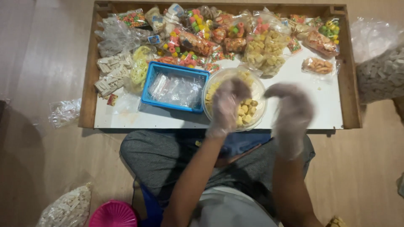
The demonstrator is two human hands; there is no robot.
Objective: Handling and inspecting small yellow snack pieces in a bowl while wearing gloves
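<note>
Clear bags of orange, pink, green and yellow snacks (235,35) crowd the tray's far edge, with white sticks (111,73) at left. The left hand (227,105), gloved, hovers over the round bowl (256,90) of yellow pieces near the tray's (351,75) front edge; the right hand (292,113) hangs beside it. Both are blurred, so I cannot tell their grip. A blue basket (147,90) holds empty bags.

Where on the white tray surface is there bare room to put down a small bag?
Bare white surface lies at the right, between the clear round bowl of yellow snacks, the small bag of orange snacks and the wooden rim. A narrow strip runs in front of the blue plastic basket. The back half, full of colourful snack bags, is crowded.
</note>
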